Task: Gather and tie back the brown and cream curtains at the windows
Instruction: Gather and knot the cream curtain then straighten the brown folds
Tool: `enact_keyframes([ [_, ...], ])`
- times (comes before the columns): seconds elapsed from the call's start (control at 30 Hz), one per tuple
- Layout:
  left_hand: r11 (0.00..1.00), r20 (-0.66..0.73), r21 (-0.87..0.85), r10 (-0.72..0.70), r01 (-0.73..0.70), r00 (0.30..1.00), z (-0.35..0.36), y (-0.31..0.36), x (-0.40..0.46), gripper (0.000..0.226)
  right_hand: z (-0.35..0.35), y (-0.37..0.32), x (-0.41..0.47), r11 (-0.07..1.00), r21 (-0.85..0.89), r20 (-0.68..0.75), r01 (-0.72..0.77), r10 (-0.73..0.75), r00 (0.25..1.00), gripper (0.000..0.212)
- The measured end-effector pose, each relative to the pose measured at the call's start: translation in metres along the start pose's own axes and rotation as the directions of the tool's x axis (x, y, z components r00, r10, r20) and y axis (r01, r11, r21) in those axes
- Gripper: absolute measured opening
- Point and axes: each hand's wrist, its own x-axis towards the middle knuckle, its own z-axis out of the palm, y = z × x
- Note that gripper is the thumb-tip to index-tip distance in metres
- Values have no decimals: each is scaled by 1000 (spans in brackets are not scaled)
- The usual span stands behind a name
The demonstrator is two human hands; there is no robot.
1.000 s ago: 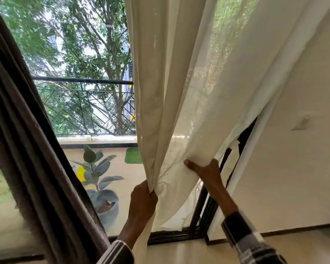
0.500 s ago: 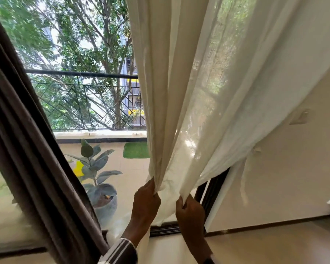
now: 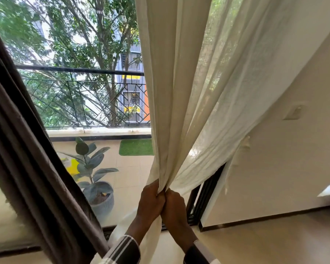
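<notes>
A sheer cream curtain (image 3: 189, 88) hangs from the top of the view and narrows into a bunch at lower centre. My left hand (image 3: 151, 201) and my right hand (image 3: 173, 204) grip that bunch side by side, knuckles touching. Below my hands the cream cloth falls on past my sleeves. A heavy brown curtain (image 3: 32, 168) slants across the left side, gathered into folds, untouched by either hand.
Behind the glass lies a tiled balcony with a potted plant (image 3: 95, 178), a green mat (image 3: 136, 147) and a black railing (image 3: 84, 96). A dark sliding door frame (image 3: 202, 202) stands right of my hands. A cream wall with a switch plate (image 3: 292, 113) fills the right.
My right hand swept left from the spread cloth to meet my left hand, pulling the cream curtain into one bunch. More of the window and wall is uncovered.
</notes>
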Motion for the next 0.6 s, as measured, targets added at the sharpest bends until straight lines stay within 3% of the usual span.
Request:
enact_keyframes([
  [0.07, 998, 22, -63, -30, 32, 999, -3, 6, -1, 24, 3, 5, 2, 999, -49, 49, -9, 11, 999, 26],
  [0.17, 998, 16, -51, -41, 42, 999, -3, 18, -2, 31, -1, 4, 2, 991, 89, 174, -95, 78, 982, 34],
  [0.2, 998, -9, -23, -54, 53, 999, -1, 20, -1, 27, -4, 6, 3, 992, 104, 218, -71, 47, 975, 43],
  [0.23, 997, -39, 16, -74, 74, 997, -1, 21, 1, 25, -8, 10, 5, 998, 19, 249, 54, -57, 967, 45],
  [0.3, 990, -72, 91, -100, 107, 992, -2, 17, 4, 27, -27, 22, 11, 978, -102, 355, 180, -133, 925, 36],
  [0.37, 987, -61, 114, -109, 115, 992, -4, 13, 5, 26, -50, 42, 23, 995, 8, 302, 103, -100, 948, 59],
  [0.47, 988, -67, 99, -111, 118, 992, -6, 14, 2, 35, -90, 64, 53, 908, 355, 88, -223, 205, 975, 106],
  [0.53, 987, -73, 107, -109, 117, 991, -5, 16, 1, 38, -117, 69, 77, 783, 524, 84, -336, 345, 935, 123],
  [0.6, 987, -67, 109, -111, 118, 992, -5, 16, 0, 37, -136, 71, 96, 726, 598, 168, -341, 303, 938, 125],
])
